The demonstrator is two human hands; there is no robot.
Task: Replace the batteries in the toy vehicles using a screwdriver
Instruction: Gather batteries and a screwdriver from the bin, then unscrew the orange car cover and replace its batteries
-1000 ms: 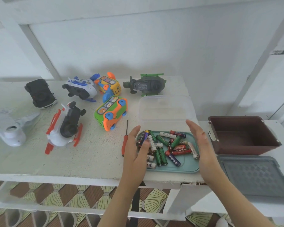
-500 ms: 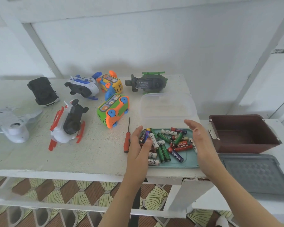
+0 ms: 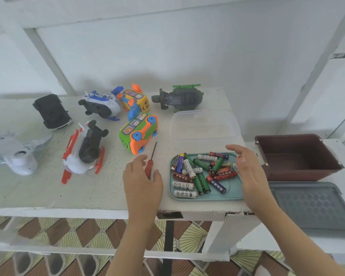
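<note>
The left hand [image 3: 142, 180] has moved off the tray [image 3: 233, 187] of batteries [image 3: 199, 172], centre right, to the screwdriver [image 3: 148, 168]. It part-covers the handle, so I cannot tell whether it grips. The right hand [image 3: 249, 172], fingers relaxed, hovers over the tray's right edge. Toys [image 3: 137, 132] lie upper left.

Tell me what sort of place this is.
Probably a room in a home, not a workshop: a rough white-painted table against bare white walls, patterned floor tiles below, and plastic toy vehicles with loose batteries laid out on it.
</note>
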